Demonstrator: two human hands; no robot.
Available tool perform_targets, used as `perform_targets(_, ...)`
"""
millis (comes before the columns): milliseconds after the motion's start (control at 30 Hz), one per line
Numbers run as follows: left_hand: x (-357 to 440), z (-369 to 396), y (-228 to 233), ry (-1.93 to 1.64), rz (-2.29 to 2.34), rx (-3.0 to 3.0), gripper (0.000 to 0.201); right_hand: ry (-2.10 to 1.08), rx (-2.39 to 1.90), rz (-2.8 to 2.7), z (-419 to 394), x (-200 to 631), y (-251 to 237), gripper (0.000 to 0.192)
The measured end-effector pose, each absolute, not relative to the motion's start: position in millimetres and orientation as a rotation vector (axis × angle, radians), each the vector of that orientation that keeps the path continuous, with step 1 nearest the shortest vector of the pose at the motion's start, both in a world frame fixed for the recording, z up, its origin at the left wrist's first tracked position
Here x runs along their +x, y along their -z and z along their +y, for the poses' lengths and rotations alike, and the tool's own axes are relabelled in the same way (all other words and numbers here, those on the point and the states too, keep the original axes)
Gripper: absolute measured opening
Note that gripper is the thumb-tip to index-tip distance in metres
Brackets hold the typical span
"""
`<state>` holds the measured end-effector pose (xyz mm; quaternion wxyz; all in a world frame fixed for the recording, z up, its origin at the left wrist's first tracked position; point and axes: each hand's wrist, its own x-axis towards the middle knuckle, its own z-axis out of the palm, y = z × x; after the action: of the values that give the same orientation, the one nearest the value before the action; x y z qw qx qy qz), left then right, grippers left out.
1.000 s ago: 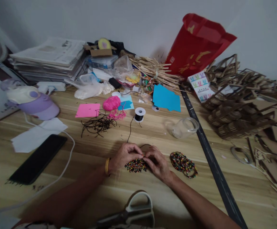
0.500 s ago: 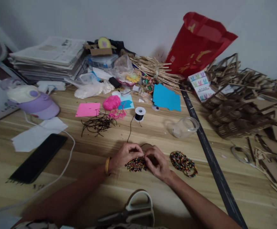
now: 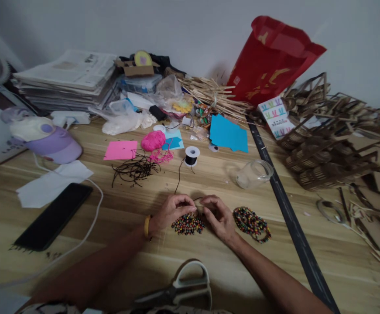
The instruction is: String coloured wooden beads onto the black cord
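Two hands meet over a small heap of coloured beads (image 3: 187,224) on the wooden worktop (image 3: 118,209). The left hand (image 3: 172,210) is curled, fingertips pinched together just above the heap; it seems to grip the thin black cord (image 3: 178,176) that runs back to a black spool (image 3: 191,156), though the pinch itself is too small to make out clearly. The right hand (image 3: 218,215) is curled too, with thumb and forefinger pinched at the cord's near end, close to the left fingertips.

Compared with half a second ago, the right hand has slid a little to the right and lifted off the heap, so more of the beads now show between the two hands. The left hand has hardly moved. The heap lies in the same spot.

Just right of the right hand lies a second pile of beads (image 3: 251,223), untouched. A clear jar (image 3: 253,174) lies on its side beyond it. Scissors (image 3: 179,292) rest at the near edge, below the hands. Farther left are a black phone (image 3: 53,216) and a tangle of dark cords (image 3: 134,169), none shifted.
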<state>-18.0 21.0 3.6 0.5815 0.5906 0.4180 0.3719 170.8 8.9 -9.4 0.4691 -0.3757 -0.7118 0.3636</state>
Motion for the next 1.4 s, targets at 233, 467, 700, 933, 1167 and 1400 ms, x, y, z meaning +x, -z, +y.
perform_targets(233,-16.2,19.5,-7.4,-0.889,1.011,1.476,0.014,-0.999,-0.856,-1.767,9.1,170.9,19.2,0.012)
perform_targets(467,-14.8,19.0,-5.2,-0.91,1.013,1.514,0.014,-0.966,-0.904,-1.773,10.6,171.0,19.9,0.007)
perform_targets(700,-14.6,19.0,-5.9,-0.906,1.024,1.536,0.012,-0.914,-0.849,-1.799,12.5,170.7,14.9,0.011)
perform_targets(933,-13.6,18.7,-2.0,-0.907,1.055,1.615,0.007,-1.043,-0.96,-1.628,11.3,172.0,16.4,0.013)
perform_targets(1167,-10.7,18.2,5.9,-0.895,1.022,1.918,0.004,-1.099,-1.084,-1.399,14.4,173.3,21.5,0.016)
perform_targets(1400,-10.6,17.2,6.7,-0.699,0.997,2.187,0.012,-1.068,-1.111,-1.357,16.8,173.0,18.8,0.017)
